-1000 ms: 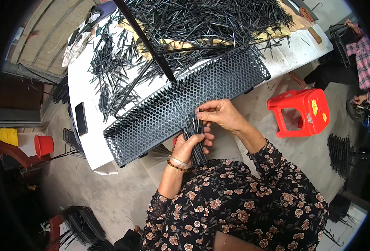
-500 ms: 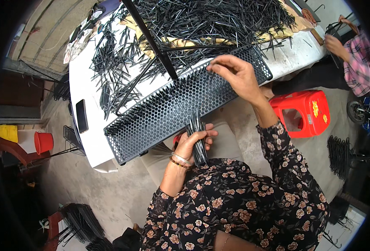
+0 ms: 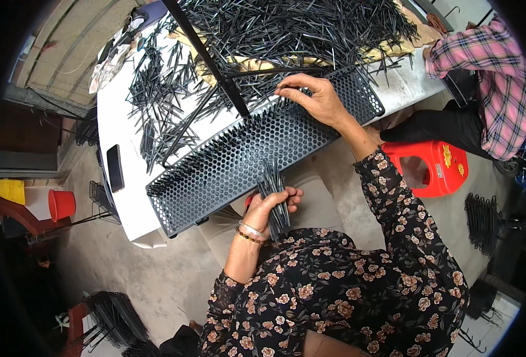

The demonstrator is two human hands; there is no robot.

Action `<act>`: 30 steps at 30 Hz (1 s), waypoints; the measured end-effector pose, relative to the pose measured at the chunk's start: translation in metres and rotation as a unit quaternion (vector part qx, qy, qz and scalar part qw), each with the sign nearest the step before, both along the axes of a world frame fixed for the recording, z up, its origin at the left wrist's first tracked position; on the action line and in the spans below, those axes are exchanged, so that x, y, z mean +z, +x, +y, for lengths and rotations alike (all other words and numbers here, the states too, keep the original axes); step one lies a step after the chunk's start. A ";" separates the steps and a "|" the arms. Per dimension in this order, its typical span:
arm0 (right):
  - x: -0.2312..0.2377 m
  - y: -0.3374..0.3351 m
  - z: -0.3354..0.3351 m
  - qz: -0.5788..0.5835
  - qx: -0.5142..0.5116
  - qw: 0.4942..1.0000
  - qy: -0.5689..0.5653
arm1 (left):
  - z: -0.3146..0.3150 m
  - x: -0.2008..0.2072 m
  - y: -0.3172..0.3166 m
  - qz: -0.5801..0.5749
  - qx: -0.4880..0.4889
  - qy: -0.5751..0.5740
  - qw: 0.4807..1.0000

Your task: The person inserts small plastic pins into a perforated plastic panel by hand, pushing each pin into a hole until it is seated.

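Note:
A long black tray [image 3: 248, 149] full of round holes lies slantwise along the near side of the white table. Thin black strips [image 3: 212, 143] stand upright in a line along its far edge. Over the far edge, close to the end of that line, is my right hand [image 3: 319, 104], thumb and forefinger pinched together; what is between them is too small to make out. Below the tray, near my lap, my left hand [image 3: 268, 208] is closed round a bundle of thin black strips [image 3: 273, 193], their upper ends fanning out.
A big heap of black strips [image 3: 298, 30] covers the far table over yellow sheeting. A black metal bar [image 3: 206, 56] rises beside the tray. A phone [image 3: 115, 168] lies at the left. Rightward are a red stool [image 3: 435, 169] and a person in a plaid shirt [image 3: 504, 83].
My right hand has moved left along the tray's far edge, fingers still pinched. My left hand with the bundle has shifted slightly left. The other person has leaned in toward the table.

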State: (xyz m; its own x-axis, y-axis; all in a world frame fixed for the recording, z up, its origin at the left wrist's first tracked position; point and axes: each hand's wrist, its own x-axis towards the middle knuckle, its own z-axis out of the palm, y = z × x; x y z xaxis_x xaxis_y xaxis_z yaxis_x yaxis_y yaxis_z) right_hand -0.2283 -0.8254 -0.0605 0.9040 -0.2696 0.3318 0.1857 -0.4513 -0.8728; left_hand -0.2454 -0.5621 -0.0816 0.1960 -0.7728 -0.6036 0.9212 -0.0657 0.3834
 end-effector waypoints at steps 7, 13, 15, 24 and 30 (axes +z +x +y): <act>-0.004 0.002 -0.005 -0.001 0.023 1.000 -0.001 | 0.007 0.004 0.000 0.012 0.018 0.028 0.999; -0.004 -0.001 -0.001 -0.005 -0.008 1.000 -0.014 | 0.019 -0.005 0.002 -0.116 0.032 0.089 0.989; -0.005 -0.003 0.000 -0.008 -0.017 0.998 -0.067 | 0.020 -0.006 0.003 -0.115 0.038 0.088 0.989; -0.007 -0.008 0.009 0.007 -0.032 0.983 -0.183 | 0.022 -0.009 0.011 -0.095 0.036 0.069 0.992; -0.012 -0.011 0.006 -0.027 -0.034 0.970 -0.240 | 0.018 -0.006 0.015 -0.075 0.027 0.064 0.995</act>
